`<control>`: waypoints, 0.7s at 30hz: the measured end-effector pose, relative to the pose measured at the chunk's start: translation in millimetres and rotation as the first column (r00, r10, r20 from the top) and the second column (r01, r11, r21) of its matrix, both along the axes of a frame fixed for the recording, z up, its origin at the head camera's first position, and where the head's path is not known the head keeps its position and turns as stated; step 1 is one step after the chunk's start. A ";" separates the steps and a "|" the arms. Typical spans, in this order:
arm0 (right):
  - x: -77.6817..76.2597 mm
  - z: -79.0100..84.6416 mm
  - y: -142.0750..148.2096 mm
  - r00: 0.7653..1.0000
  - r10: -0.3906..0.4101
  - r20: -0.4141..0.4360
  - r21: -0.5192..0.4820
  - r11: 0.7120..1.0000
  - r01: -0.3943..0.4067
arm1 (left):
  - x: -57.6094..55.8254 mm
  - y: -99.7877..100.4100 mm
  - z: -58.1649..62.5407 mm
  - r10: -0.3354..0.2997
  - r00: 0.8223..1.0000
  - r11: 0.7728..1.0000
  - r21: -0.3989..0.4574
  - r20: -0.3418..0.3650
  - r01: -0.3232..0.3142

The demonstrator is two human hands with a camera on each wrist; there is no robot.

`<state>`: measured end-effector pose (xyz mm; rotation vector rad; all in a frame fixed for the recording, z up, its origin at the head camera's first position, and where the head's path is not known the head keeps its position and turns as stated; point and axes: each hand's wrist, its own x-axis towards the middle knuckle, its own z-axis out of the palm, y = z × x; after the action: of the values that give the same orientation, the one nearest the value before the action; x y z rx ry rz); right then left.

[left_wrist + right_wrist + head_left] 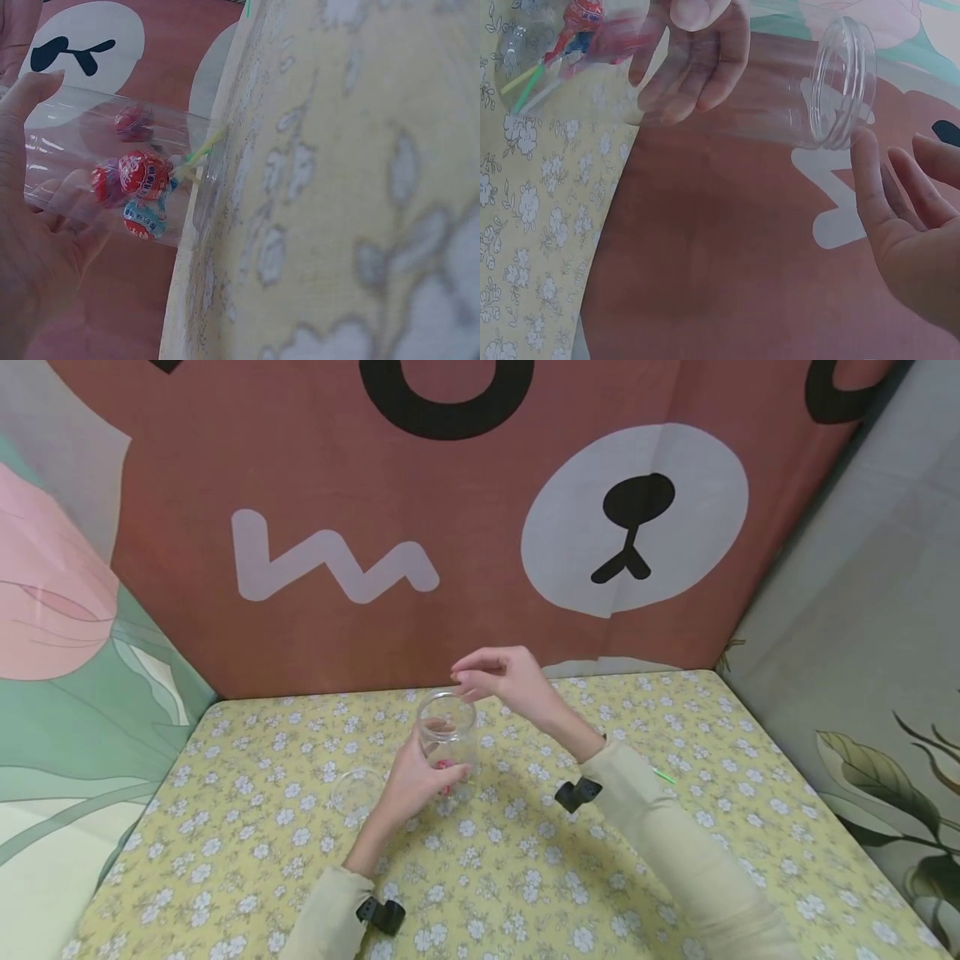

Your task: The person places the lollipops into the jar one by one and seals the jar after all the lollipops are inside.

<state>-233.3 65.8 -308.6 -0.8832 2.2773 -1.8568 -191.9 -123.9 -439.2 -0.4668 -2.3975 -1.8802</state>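
Grips a clear jar [464, 748] of lollipops [144, 175] in the left hand [411, 783]. Poises the right hand [516, 683], loosely bent, at the rim [866, 82].

clear jar [780, 94]: upright, mouth uncovered | lollipops [144, 175]: red-and-blue wrappers (visible sticks downward), inside near base

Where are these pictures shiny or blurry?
Left wrist view: the nearest tablecloth is blurry, and white glare streaks the clear jar. Right wrist view: light glints on the threaded neck, and one pink lollipop looks smeary. Head view: the lollipops look indistinct.
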 end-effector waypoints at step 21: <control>-4.9 10.3 47.9 0.996 -0.088 0.009 -0.020 0.996 0.088 | 0.1 1.7 0.7 0.048 0.999 0.998 -0.051 0.023 -0.047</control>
<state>-238.2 113.7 -298.3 -0.7890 2.3329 -1.9188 -191.8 -122.3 -438.5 -0.3887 -2.4536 -1.8202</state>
